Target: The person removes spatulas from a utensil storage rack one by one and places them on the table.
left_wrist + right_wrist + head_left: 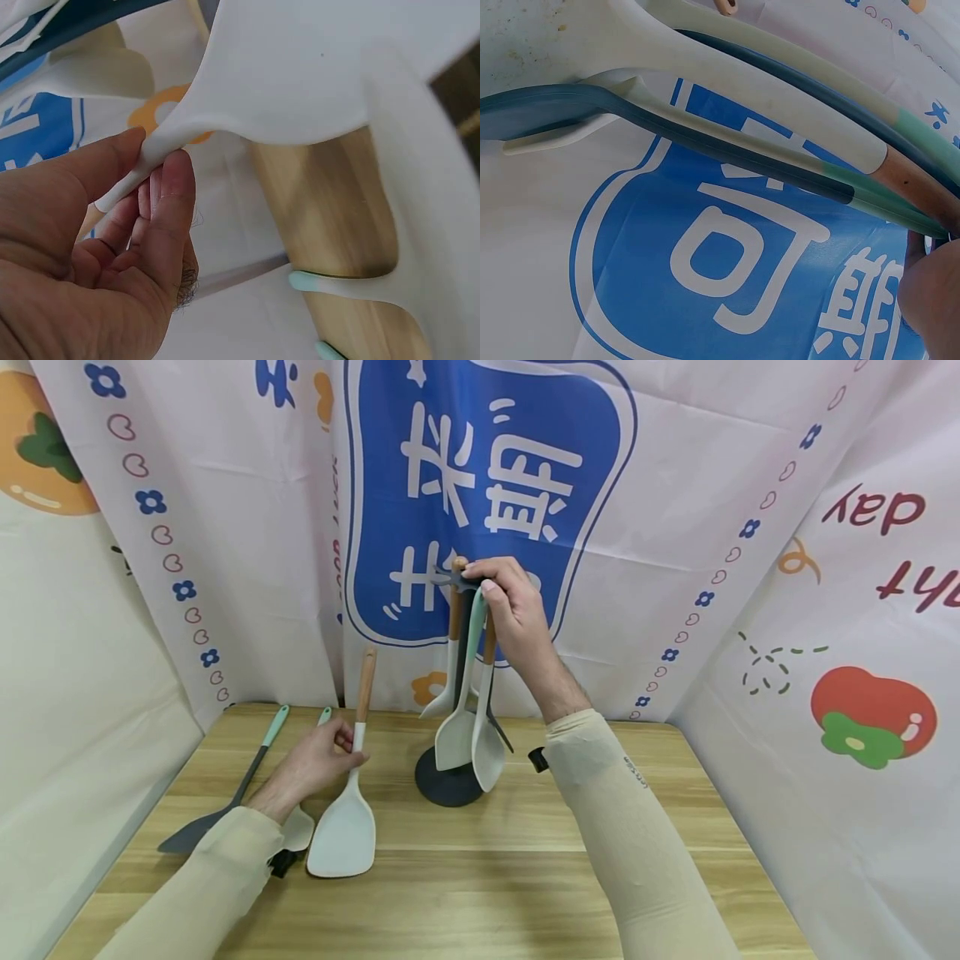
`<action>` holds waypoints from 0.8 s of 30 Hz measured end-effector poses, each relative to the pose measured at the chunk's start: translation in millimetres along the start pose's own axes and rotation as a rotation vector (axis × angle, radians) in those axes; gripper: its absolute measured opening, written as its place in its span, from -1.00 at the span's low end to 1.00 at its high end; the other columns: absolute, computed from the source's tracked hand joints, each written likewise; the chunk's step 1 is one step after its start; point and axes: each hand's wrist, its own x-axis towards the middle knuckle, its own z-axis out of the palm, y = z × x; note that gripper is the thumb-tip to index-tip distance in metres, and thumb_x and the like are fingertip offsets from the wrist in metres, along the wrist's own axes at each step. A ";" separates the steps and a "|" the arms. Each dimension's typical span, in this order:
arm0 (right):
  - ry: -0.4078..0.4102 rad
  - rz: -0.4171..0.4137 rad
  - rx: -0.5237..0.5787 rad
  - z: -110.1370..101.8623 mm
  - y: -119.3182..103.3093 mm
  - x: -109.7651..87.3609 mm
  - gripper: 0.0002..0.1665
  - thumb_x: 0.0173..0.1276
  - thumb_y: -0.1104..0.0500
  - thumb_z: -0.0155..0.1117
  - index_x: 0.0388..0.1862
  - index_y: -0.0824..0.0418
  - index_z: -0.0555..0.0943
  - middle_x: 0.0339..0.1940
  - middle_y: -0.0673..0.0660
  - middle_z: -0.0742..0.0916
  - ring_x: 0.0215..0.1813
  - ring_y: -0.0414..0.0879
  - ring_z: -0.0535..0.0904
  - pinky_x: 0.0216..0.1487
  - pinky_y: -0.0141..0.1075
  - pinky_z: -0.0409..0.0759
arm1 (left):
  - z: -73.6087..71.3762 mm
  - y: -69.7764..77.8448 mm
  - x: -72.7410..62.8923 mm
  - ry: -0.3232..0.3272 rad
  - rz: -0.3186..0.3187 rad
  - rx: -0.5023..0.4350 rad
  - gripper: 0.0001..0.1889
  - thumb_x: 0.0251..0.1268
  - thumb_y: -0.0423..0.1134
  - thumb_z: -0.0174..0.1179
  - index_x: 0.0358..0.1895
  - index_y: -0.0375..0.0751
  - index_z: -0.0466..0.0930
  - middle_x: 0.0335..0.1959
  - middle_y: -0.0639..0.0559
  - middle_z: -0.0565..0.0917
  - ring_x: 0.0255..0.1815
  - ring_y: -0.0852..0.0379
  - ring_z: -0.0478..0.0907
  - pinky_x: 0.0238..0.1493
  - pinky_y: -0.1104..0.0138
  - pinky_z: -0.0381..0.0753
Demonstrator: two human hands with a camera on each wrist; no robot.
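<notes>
My left hand [318, 764] pinches the neck of a white turner [342, 835] with a wooden handle; its broad head is low over the table. In the left wrist view, thumb and fingers [176, 176] meet round that neck. My right hand [517, 610] grips the top of a dark utensil rack [448, 785], fingers curled over its hub and thumb by a mint handle end. From the rack hang several utensils, among them a mint-handled spatula [454, 739] and a white spoon [488, 756] with a wooden handle. The right fingertips are partly hidden.
Left on the wooden table [525, 877] lies a grey turner [191, 833] with a mint handle. A pale mint-handled utensil [298, 831] lies partly hidden under my left forearm. A printed white curtain [690, 452] stands behind the table, with pale walls at both sides.
</notes>
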 end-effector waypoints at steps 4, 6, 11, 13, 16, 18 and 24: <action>0.001 0.006 0.005 -0.1 0.1 -0.2 -0.48 0.87 0.06 -0.05 0.32 0.34 0.75 0.41 0.33 0.74 0.51 0.18 0.64 0.53 -0.13 0.63 | 0.7 -7.1 1.5 -0.004 0.008 0.017 -0.68 0.59 -0.23 0.53 0.08 -0.36 0.63 0.03 -0.33 0.81 -0.08 -0.08 0.68 -0.21 0.29 0.55; 0.002 0.009 0.009 -0.3 0.2 -0.2 -0.49 0.87 0.06 -0.04 0.31 0.33 0.76 0.40 0.33 0.74 0.50 0.18 0.64 0.53 -0.13 0.63 | 1.2 -9.6 2.1 -0.006 0.011 0.022 -0.68 0.58 -0.22 0.54 0.08 -0.36 0.63 0.01 -0.32 0.81 -0.10 -0.06 0.67 -0.22 0.29 0.54; 0.000 0.008 0.001 -0.4 -0.3 -0.4 -0.48 0.87 0.06 -0.05 0.32 0.34 0.75 0.40 0.34 0.74 0.50 0.18 0.64 0.53 -0.11 0.63 | 1.1 -14.1 2.7 -0.027 -0.001 0.030 -0.67 0.58 -0.22 0.54 0.07 -0.37 0.63 -0.01 -0.30 0.80 -0.12 -0.03 0.66 -0.24 0.31 0.55; 0.001 0.006 -0.002 -0.4 -0.4 -0.5 -0.48 0.87 0.06 -0.05 0.32 0.34 0.75 0.41 0.34 0.74 0.50 0.18 0.64 0.53 -0.13 0.64 | 1.3 -15.1 2.9 -0.044 -0.012 0.032 -0.68 0.58 -0.22 0.54 0.07 -0.37 0.63 -0.03 -0.28 0.80 -0.13 -0.02 0.65 -0.25 0.32 0.56; 0.002 0.006 -0.002 -0.3 -0.5 -0.7 -0.48 0.86 0.06 -0.05 0.32 0.33 0.75 0.41 0.33 0.74 0.50 0.16 0.64 0.52 -0.15 0.64 | 1.9 -15.8 3.5 -0.072 -0.030 0.031 -0.68 0.59 -0.23 0.54 0.06 -0.37 0.63 -0.06 -0.25 0.79 -0.16 0.00 0.66 -0.26 0.32 0.59; 0.003 0.008 -0.006 -0.3 -0.5 -0.7 -0.48 0.86 0.06 -0.06 0.32 0.33 0.75 0.41 0.33 0.74 0.50 0.16 0.64 0.53 -0.15 0.64 | 2.7 -16.8 4.9 -0.087 -0.039 0.030 -0.69 0.60 -0.24 0.53 0.06 -0.38 0.63 -0.08 -0.23 0.79 -0.18 0.02 0.67 -0.27 0.32 0.61; 0.004 0.010 -0.003 -0.5 -0.8 -1.2 -0.48 0.86 0.06 -0.06 0.32 0.33 0.75 0.41 0.33 0.74 0.50 0.16 0.64 0.52 -0.13 0.64 | 5.4 -23.2 12.3 -0.114 -0.047 0.058 -0.71 0.61 -0.25 0.52 0.04 -0.41 0.67 -0.17 -0.16 0.81 -0.27 0.10 0.69 -0.32 0.37 0.62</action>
